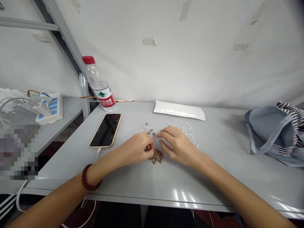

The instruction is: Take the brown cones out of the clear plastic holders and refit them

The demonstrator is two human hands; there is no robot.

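Both my hands rest on the grey table, fingertips nearly meeting. My left hand, with a dark red bead bracelet on its wrist, is curled in a pinch on a small brown piece at the fingertips. My right hand is also pinched, on a tiny part I cannot make out. Right below the fingertips lies a small heap of brown pieces. A scatter of small clear plastic parts lies just beyond my right hand, and a few assembled bits lie beyond my left.
A black phone on a white cable lies left of my hands. A red-capped water bottle stands at the wall, a white padded envelope behind the parts. A blue-grey bag sits at the right. A power strip is on the left table.
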